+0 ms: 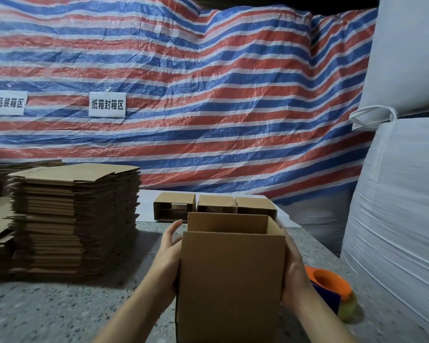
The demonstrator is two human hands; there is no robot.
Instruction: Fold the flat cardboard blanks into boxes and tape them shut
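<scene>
Cardboard box (230,280), top open, stands upright on the speckled table (60,313) between my hands. My left hand (165,261) presses its left side with straight fingers; my right hand (294,273) curls round its right edge. Flat blanks (74,219) are stacked at left, an orange tape dispenser (332,288) at right.

Cardboard box (229,280): lower end cut off by bottom edge; inside hidden behind near wall. Left hand (167,258) and right hand (294,271): fingers mostly concealed behind box sides. Tape dispenser (332,290): partly hidden by right wrist, near end blurred. Stack of flat blanks (72,224): left portion cropped by frame. Three folded boxes (216,205): lower parts screened by held box.
</scene>
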